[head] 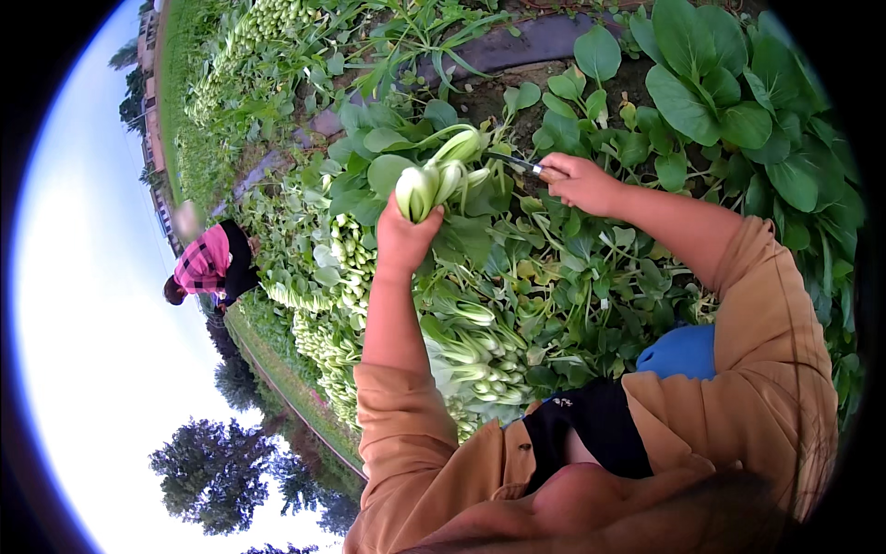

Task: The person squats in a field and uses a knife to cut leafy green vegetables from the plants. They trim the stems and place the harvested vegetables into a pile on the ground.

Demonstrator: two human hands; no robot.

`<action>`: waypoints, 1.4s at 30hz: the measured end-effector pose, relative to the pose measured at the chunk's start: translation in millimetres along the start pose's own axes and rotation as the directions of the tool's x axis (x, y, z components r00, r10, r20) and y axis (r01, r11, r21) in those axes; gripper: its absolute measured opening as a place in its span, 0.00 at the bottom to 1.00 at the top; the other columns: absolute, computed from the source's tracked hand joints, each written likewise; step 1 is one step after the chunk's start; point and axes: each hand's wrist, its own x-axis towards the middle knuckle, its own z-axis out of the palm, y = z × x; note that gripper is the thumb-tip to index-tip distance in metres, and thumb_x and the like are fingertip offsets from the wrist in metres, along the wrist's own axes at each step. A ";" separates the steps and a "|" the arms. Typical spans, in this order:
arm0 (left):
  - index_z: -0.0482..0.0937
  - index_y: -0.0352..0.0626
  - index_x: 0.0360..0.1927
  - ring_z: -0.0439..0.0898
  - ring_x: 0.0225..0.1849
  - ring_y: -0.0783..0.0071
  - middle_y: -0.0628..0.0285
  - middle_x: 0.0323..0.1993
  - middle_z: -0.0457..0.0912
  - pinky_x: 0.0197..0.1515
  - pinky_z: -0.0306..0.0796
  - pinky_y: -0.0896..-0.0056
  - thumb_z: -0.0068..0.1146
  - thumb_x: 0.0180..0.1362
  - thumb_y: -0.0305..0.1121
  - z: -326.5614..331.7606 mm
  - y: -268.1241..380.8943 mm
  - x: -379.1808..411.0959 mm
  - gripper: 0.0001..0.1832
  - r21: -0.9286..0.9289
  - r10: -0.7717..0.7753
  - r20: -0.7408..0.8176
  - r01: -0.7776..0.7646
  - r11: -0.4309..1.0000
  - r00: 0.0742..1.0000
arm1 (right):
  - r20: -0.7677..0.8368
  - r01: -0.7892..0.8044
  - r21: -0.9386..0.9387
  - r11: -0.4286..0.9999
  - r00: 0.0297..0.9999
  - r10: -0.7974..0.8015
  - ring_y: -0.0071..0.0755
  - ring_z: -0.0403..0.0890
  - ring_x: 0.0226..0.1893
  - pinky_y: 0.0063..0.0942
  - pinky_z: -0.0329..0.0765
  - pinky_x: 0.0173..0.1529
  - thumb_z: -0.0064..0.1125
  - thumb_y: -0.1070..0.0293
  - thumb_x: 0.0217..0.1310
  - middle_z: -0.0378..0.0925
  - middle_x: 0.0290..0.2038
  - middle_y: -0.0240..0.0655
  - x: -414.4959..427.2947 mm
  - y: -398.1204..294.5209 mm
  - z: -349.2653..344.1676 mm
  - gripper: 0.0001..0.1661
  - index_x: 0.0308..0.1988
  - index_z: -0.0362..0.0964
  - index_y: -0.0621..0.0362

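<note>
My left hand point(407, 234) grips several heads of bok choy point(418, 192) by their pale stalks, with the leaves spreading out behind. To its right, my right hand point(576, 181) is closed around the wooden handle of a knife point(513, 162). The dark blade points left, its tip close to the root end of one bok choy head point(462, 145). Below my hands, cut bok choy point(488, 363) lies in a pile with its pale bases bunched together.
Large leafy greens point(692, 90) grow at the upper right. Dark plastic film point(519, 43) runs along the soil at the top. More cut bok choy point(322, 339) lies in rows to the left. Another person point(208, 256) in a pink checked top bends over farther off.
</note>
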 end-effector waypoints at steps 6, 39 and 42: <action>0.73 0.35 0.53 0.77 0.49 0.72 0.61 0.48 0.79 0.55 0.69 0.69 0.67 0.50 0.23 -41.0 24.0 -83.4 0.25 -0.561 0.005 -0.057 -0.036 0.827 0.998 | -0.039 0.211 0.401 0.891 0.976 -0.213 0.12 0.67 0.21 0.14 0.68 0.24 0.57 0.61 0.62 0.73 0.40 0.28 -49.7 -68.7 -15.9 0.17 0.48 0.66 0.56; 0.69 0.38 0.57 0.80 0.44 0.65 0.58 0.44 0.79 0.48 0.77 0.62 0.60 0.56 0.30 53.6 71.6 -209.5 0.25 -0.948 -0.157 0.247 0.272 0.165 0.956 | -0.014 0.520 0.367 0.772 0.833 -0.554 0.16 0.74 0.38 0.14 0.73 0.35 0.74 0.67 0.50 0.72 0.50 0.30 -111.7 -85.9 94.3 0.52 0.69 0.51 0.53; 0.68 0.37 0.59 0.80 0.46 0.67 0.58 0.47 0.79 0.49 0.76 0.63 0.60 0.57 0.29 52.5 69.1 -212.1 0.26 -0.930 -0.127 0.125 0.161 0.331 0.984 | -0.028 0.381 0.276 0.882 0.921 -0.389 0.14 0.73 0.32 0.14 0.70 0.28 0.73 0.64 0.51 0.75 0.42 0.27 -120.4 -99.1 79.9 0.42 0.62 0.59 0.55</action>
